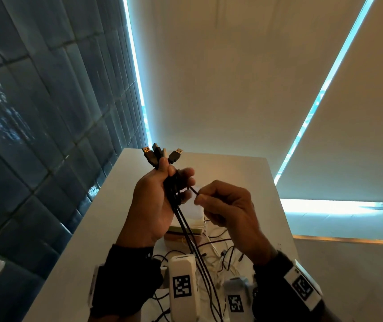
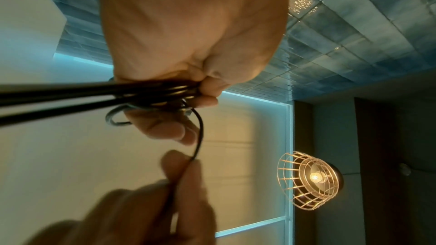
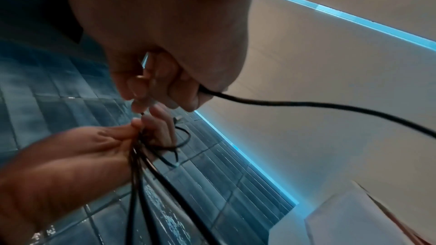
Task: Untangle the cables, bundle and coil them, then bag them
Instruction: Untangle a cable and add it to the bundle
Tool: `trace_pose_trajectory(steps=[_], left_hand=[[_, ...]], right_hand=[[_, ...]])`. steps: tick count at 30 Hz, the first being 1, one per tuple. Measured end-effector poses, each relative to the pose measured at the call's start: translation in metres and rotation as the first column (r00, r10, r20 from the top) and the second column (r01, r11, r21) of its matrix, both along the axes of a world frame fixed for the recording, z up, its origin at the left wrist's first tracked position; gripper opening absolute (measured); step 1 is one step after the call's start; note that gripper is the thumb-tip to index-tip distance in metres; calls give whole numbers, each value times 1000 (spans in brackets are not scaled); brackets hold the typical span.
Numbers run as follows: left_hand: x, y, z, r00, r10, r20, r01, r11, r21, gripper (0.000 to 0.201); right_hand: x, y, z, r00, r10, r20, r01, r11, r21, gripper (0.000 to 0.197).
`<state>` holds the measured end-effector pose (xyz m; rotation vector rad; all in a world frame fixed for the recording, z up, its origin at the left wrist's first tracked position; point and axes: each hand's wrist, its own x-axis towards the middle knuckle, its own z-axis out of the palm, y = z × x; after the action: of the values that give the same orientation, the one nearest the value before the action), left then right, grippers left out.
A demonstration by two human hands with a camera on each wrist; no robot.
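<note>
Dim, mixed light fills all 3 views: cold cyan daylight leaks in bright strips around the window blinds (image 1: 243, 89), blown out at their edges, while a warm caged lamp (image 2: 309, 180) glows amber with a flared bulb. Glossy wall tiles (image 1: 35, 101) catch speckled glare. Wide-angle distortion bends straight lines toward the frame edges. In both wrist views the nearest hand is soft and out of focus; shadows sit deep on sleeves.
</note>
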<state>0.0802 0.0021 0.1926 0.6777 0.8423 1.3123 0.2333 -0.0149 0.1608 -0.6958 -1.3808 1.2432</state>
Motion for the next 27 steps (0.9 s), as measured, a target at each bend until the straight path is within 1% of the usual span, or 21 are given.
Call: trace_pose_trajectory(steps=[2, 4, 6, 8, 12, 16, 20, 24, 27], left_hand=[[-2, -2, 3, 995, -30, 92, 28, 999, 17, 39], [-2, -4, 5, 987, -54, 148, 48, 998, 45, 39], [0, -4, 6, 985, -67, 161, 56, 996, 74, 38], [1, -3, 5, 984, -69, 163, 54, 994, 96, 35], [-2, 0, 1, 986, -73, 147, 55, 991, 123, 32], [-2, 0, 1, 992, -79, 97, 66, 989, 129, 35], [-5, 1, 2, 995, -71, 74, 61, 989, 131, 36], [-8, 1, 1, 996, -57, 72, 48, 991, 127, 34], [-12, 0, 2, 994, -74, 84, 63, 990, 130, 34]], right_hand=[[0, -1, -7, 999, 47, -1, -47, 996, -74, 14], [2, -1, -17, 996, 84, 19, -81, 987, -141, 14], [6, 0, -28, 993, 96, 67, -80, 974, -210, 14], [7, 1, -41, 985, 118, 126, -85, 966, -244, 16], [11, 7, -66, 981, 104, 164, -49, 950, -309, 19], [14, 19, -93, 969, 40, 246, 43, 945, -325, 20], [19, 25, -117, 936, 1, 352, 114, 945, -306, 22], [20, 26, -140, 926, -10, 378, 144, 934, -327, 25], [16, 28, -151, 917, -11, 399, 159, 928, -338, 28]])
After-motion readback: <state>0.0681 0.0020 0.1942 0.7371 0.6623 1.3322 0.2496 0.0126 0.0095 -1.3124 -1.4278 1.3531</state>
